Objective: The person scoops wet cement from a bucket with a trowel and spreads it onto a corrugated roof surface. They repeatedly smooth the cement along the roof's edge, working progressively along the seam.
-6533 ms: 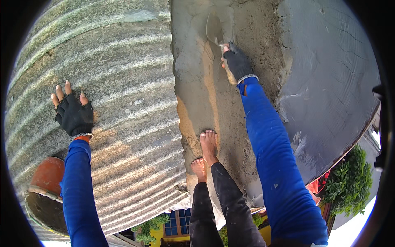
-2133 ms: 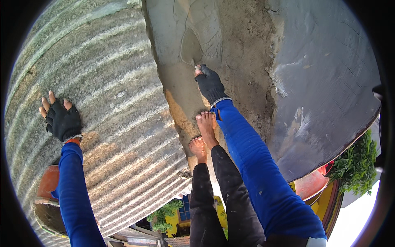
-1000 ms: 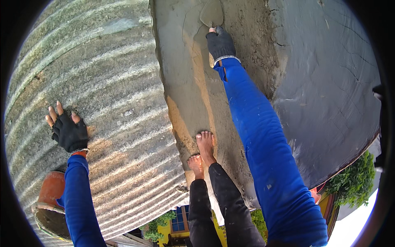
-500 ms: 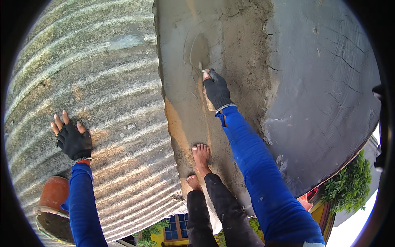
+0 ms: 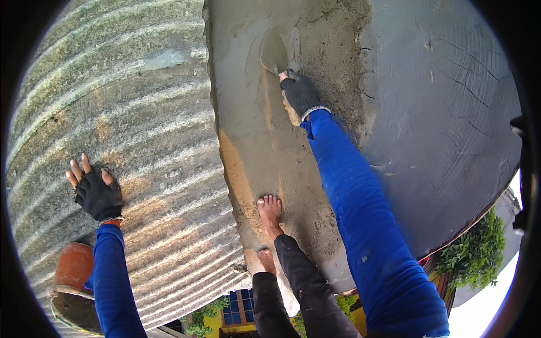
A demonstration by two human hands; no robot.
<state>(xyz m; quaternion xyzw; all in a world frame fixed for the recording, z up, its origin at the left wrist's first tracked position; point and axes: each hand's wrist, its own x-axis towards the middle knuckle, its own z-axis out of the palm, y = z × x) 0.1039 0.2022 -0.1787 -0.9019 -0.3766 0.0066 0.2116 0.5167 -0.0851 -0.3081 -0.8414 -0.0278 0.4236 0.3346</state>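
Observation:
A trowel (image 5: 275, 52) with a pointed, mortar-coated blade lies against the wet grey mortar strip (image 5: 236, 84). Its handle is wrapped by my right hand (image 5: 298, 93), which wears a dark fingerless glove. On the corrugated roofing sheet (image 5: 152, 141) to the left, my left hand (image 5: 98, 191) rests flat with fingers spread, holding nothing. It wears a matching glove. Just below that hand, partly behind my left forearm, an orange bucket (image 5: 74, 265) sits tilted on the sheet, with grey residue inside.
My bare feet (image 5: 270, 211) stand on the narrow mortar strip. A smooth, cracked grey surface (image 5: 439, 124) curves away on the right. Below are a green tree (image 5: 476, 242) and a yellow building with a blue window (image 5: 239, 308).
My right hand has pushed the trowel a little farther up the strip. My left hand stays on the roofing sheet, and the view has shifted slightly.

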